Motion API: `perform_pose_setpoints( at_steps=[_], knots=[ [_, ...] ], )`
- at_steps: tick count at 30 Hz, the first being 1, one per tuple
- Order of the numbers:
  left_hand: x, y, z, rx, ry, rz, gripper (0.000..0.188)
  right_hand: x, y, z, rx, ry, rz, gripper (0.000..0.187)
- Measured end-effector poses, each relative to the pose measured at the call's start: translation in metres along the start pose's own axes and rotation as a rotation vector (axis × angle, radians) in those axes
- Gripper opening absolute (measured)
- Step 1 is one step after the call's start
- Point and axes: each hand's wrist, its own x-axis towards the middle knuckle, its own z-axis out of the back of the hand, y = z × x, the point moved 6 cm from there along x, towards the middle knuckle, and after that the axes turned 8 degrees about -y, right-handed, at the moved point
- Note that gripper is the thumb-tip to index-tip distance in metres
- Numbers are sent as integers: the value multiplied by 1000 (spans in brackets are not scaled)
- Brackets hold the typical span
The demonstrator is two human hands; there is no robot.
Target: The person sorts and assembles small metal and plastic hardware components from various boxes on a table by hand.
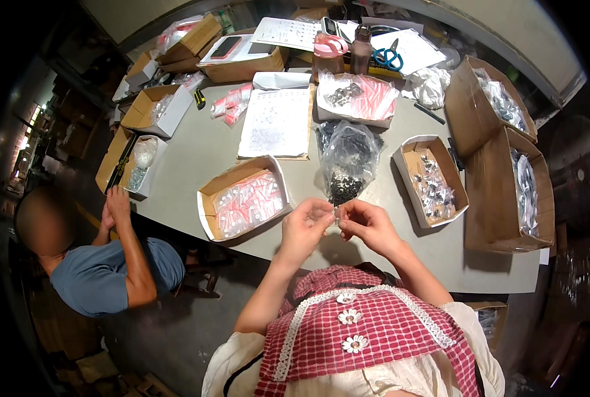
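Observation:
Over the table's front edge, my left hand (306, 226) and my right hand (369, 223) meet with fingertips pinched together. Between them is a tiny pale piece, too small to name. Just beyond lies an open clear plastic bag (352, 149), with small black and white parts (345, 188) spilling at its mouth. To the left of my hands stands a cardboard box (207, 210) of small red-and-clear zip bags (249, 204). On the right, another cardboard box (406, 151) holds several small filled packets (434, 187).
Behind the bag is a white box (354, 120) of zip bags and black parts. A paper sheet (275, 122) lies left of it. Tall cartons (490, 192) line the right edge. Scissors (389, 58) and bottles (360, 51) stand farther back. A person in blue (103, 274) sits at the left.

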Motion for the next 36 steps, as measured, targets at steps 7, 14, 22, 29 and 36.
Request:
perform_pose_setpoints(
  at_steps=[7,14,22,29,36],
  knots=[
    [0,7,-17,-140,-15,4,17,-13,-1,19,113,-35,-114,14],
    [-1,29,-17,-122,-2,37,25,-21,2,13,-130,-27,-171,13],
    [-17,-14,-21,371,79,-241,21,-21,-16,17,-251,-64,81,24],
    [-24,-4,-28,302,263,-222,22,-31,-22,15,-83,27,-85,25],
    [-32,2,-28,187,180,-118,18,-38,-24,10,136,-26,-247,22]
  ],
)
